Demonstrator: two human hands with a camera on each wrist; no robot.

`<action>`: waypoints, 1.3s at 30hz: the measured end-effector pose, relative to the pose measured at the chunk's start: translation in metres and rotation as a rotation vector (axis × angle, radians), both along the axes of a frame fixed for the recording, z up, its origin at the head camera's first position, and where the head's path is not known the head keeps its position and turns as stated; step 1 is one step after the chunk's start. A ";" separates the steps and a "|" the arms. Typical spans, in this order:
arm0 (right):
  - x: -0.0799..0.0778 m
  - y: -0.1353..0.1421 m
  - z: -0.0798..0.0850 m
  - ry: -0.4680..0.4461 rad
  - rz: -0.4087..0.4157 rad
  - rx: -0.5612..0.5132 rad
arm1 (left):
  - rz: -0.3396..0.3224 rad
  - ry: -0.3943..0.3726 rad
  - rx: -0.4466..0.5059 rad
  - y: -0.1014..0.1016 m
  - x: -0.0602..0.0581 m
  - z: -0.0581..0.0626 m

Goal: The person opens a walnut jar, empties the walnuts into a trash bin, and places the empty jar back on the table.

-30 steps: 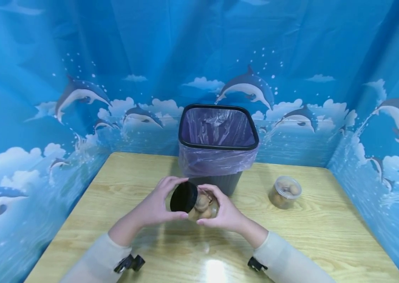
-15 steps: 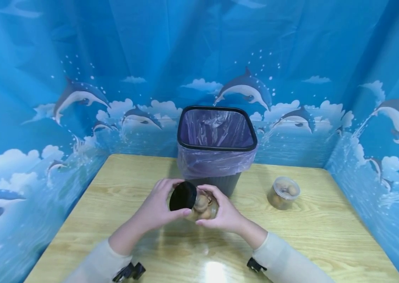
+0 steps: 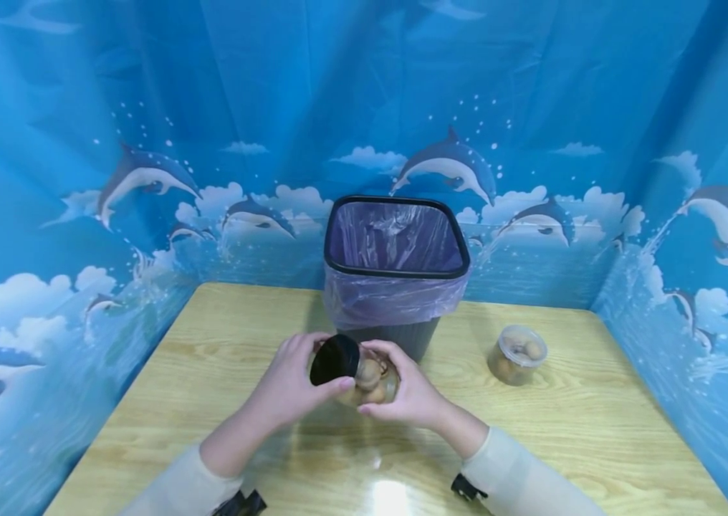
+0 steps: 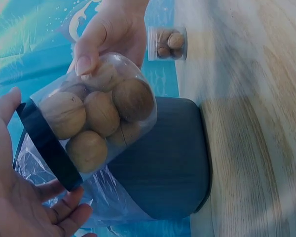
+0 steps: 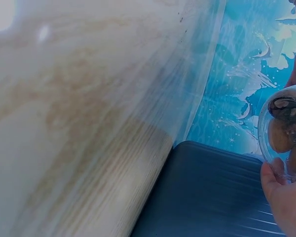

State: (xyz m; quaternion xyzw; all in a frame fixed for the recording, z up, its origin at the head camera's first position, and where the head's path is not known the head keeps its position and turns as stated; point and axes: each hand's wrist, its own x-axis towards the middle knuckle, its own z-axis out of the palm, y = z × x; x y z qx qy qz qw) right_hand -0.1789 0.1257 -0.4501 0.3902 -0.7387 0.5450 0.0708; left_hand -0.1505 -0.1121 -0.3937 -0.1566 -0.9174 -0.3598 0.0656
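Note:
In the head view, a clear plastic jar (image 3: 378,388) of round brown walnut-like balls is tilted in the air, its black lid (image 3: 333,360) facing left. My left hand (image 3: 286,383) holds the lid, thumb at its near edge and fingers on the far side. The right hand (image 3: 412,390) grips the jar's body near its base. Seen from the left wrist, the lid (image 4: 48,145) sits on the jar's mouth, touched by fingertips on opposite edges. From the right wrist, only the jar's bottom (image 5: 266,133) and part of the gripping hand show.
Behind the hands stands a dark bin with a black rim (image 3: 396,273) and a purple liner bag (image 3: 396,297). A smaller clear tub (image 3: 517,355) of similar balls stands right on the wooden table (image 3: 570,423). Dolphin-print curtains (image 3: 261,107) enclose the table.
My left thumb has shifted slightly up and right along the lid's edge, and the left wrist has turned a little. The right hand and the jar stay nearly in place.

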 end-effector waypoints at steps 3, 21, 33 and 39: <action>0.000 0.000 0.000 -0.010 -0.001 0.005 | 0.021 -0.022 -0.001 0.002 0.002 0.001; 0.003 0.001 0.003 -0.035 -0.021 0.033 | -0.225 0.084 -0.076 -0.016 -0.008 0.005; 0.002 0.001 0.000 -0.026 -0.028 0.081 | -0.388 0.096 -0.105 -0.026 -0.018 0.005; 0.003 0.000 0.001 -0.033 -0.036 0.087 | -0.345 0.078 -0.127 -0.023 -0.017 0.006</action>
